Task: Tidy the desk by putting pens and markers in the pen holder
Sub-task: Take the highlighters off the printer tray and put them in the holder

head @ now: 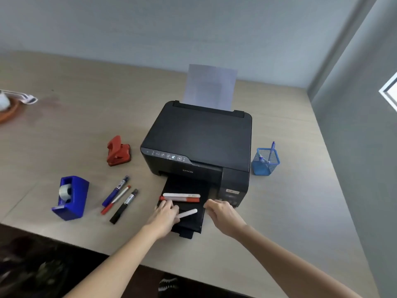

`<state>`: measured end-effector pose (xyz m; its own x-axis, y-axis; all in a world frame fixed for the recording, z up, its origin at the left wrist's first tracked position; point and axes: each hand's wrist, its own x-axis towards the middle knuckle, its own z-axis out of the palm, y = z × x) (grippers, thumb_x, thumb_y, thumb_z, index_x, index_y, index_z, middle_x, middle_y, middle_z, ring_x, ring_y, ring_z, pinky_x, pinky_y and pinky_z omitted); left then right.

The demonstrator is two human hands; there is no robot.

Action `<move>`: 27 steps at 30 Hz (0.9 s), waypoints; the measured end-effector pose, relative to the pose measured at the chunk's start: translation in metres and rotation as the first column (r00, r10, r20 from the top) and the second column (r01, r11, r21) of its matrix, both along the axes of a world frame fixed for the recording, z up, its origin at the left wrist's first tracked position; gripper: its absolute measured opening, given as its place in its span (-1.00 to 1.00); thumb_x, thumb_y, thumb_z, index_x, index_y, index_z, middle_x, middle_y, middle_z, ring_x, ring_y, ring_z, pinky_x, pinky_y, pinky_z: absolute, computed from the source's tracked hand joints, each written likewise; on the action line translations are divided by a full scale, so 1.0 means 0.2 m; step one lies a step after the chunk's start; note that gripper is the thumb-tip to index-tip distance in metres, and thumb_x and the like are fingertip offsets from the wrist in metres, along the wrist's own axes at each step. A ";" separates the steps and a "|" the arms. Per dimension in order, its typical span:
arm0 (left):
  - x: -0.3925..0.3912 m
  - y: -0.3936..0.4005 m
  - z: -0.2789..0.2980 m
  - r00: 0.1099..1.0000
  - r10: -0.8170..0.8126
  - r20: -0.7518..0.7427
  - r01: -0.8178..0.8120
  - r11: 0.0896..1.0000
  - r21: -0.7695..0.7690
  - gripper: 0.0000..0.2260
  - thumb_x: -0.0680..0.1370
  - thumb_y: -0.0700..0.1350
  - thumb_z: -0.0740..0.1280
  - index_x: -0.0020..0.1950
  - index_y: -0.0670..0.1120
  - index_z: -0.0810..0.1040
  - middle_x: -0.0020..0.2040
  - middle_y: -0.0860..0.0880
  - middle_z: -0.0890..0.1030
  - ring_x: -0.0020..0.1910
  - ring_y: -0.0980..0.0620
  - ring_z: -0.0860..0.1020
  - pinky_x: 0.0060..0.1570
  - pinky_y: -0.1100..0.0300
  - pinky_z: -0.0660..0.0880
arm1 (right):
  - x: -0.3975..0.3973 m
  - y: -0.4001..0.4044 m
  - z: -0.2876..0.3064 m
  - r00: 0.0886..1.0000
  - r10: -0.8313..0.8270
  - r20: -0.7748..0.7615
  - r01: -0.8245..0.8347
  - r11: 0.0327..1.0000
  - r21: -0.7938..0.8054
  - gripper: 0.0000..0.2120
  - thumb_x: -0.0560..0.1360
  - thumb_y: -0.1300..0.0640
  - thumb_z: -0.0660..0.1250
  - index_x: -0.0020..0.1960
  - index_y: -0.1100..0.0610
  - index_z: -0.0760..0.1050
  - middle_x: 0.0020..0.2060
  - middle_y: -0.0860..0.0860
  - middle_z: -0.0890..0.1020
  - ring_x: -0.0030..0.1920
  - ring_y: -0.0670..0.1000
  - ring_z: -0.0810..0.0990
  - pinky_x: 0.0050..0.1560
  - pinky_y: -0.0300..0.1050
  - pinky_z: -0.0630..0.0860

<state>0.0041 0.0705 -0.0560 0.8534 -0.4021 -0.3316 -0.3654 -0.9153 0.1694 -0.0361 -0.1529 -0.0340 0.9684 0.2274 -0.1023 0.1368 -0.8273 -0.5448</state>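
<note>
A blue mesh pen holder [265,162] stands right of the black printer [199,138] with a blue pen in it. Three markers lie on the printer's black output tray [189,224]: a white one [181,195], a red-and-white one [180,199] and a white one [187,213] that my left hand [165,214] touches; whether the fingers grip it I cannot tell. My right hand [221,212] hovers at the tray's right edge, fingers apart and holding nothing. Left of the tray lie a blue pen [116,191], a red-and-white pen [116,200] and a black marker [124,206].
A blue tape dispenser [72,197] and a red hole punch [118,150] sit on the desk's left half. Paper stands in the printer's rear feed [210,87]. An orange object sits at the far left edge [7,108]. A grey wall bounds the desk on the right.
</note>
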 end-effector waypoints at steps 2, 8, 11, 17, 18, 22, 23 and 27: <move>0.03 0.06 0.04 1.000 0.021 0.002 -0.020 0.987 -0.160 -0.86 0.64 -0.08 0.16 0.07 -0.12 0.44 0.05 -0.07 0.47 0.00 -0.02 0.47 -0.06 0.17 0.37 | 0.07 0.09 -0.01 0.998 -0.054 -0.012 0.053 0.997 -0.064 -0.79 0.56 0.16 0.16 0.20 0.07 0.38 -0.03 0.13 0.53 -0.15 0.19 0.57 -0.21 0.02 0.51; 0.26 0.20 0.12 0.993 0.109 0.034 -0.091 0.932 -0.350 -0.89 0.66 -0.18 0.11 0.00 -0.20 0.37 -0.21 -0.07 0.46 -0.45 0.08 0.35 -0.53 0.29 0.19 | 0.18 0.31 -0.10 0.985 -0.151 -0.079 0.122 0.949 -0.290 -0.63 0.55 0.13 0.23 0.32 0.06 0.26 0.15 0.16 0.39 0.06 0.21 0.50 -0.02 0.05 0.56; 0.38 0.18 0.07 0.998 0.056 -0.026 -0.061 0.933 -0.356 -0.87 0.64 -0.22 0.16 0.10 -0.26 0.42 -0.08 -0.10 0.44 -0.19 -0.04 0.47 -0.24 0.20 0.40 | 0.19 0.37 -0.12 0.978 -0.184 -0.093 0.138 0.917 -0.374 -0.67 0.55 0.13 0.22 0.29 0.11 0.28 0.15 0.19 0.39 0.09 0.23 0.47 0.04 0.09 0.50; 0.46 0.10 -0.02 0.994 -0.106 -0.019 0.101 0.979 -0.174 -0.72 0.58 -0.04 0.27 0.24 -0.12 0.41 0.17 -0.11 0.45 0.04 -0.12 0.56 -0.02 0.04 0.52 | 0.12 0.34 -0.12 0.983 -0.160 -0.088 0.114 0.914 -0.389 -0.78 0.58 0.11 0.13 0.21 0.13 0.30 0.14 0.20 0.42 0.12 0.24 0.44 0.12 0.10 0.42; 0.46 0.09 -0.03 0.993 -0.118 -0.018 0.115 0.983 -0.141 -0.70 0.58 -0.02 0.28 0.26 -0.11 0.41 0.19 -0.11 0.44 0.06 -0.11 0.55 -0.01 0.05 0.50 | 0.09 0.31 -0.12 0.983 -0.159 -0.096 0.114 0.924 -0.364 -0.80 0.59 0.10 0.12 0.19 0.13 0.30 0.13 0.19 0.44 0.11 0.22 0.44 0.11 0.09 0.43; 0.45 0.07 -0.06 0.980 -0.197 0.027 0.198 0.980 -0.015 -0.70 0.61 -0.02 0.21 0.28 -0.13 0.41 0.24 -0.12 0.44 0.14 -0.10 0.49 0.05 0.07 0.45 | -0.02 0.15 -0.06 0.955 -0.231 -0.187 0.195 0.962 -0.190 -0.89 0.60 0.10 0.14 0.06 0.12 0.37 -0.04 0.12 0.53 -0.12 0.13 0.51 -0.15 -0.04 0.45; 0.45 0.08 -0.06 0.974 -0.225 0.029 0.224 0.974 0.024 -0.71 0.62 -0.02 0.19 0.28 -0.14 0.41 0.23 -0.12 0.45 0.15 -0.10 0.48 0.07 0.06 0.44 | -0.04 0.10 -0.04 0.939 -0.262 -0.223 0.237 0.963 -0.131 -0.90 0.59 0.11 0.15 0.01 0.13 0.40 -0.11 0.10 0.55 -0.19 0.10 0.51 -0.21 -0.08 0.42; 0.42 0.08 0.07 0.943 -0.295 -0.156 0.305 0.951 0.048 -0.76 0.65 -0.02 0.11 0.24 -0.13 0.35 0.02 -0.07 0.53 -0.18 0.00 0.48 -0.18 0.12 0.43 | -0.14 -0.27 0.11 0.826 -0.380 -0.417 0.382 0.920 -0.082 -0.82 0.55 0.19 0.17 -0.20 0.02 0.45 -0.34 -0.03 0.51 -0.34 -0.01 0.46 -0.33 -0.22 0.37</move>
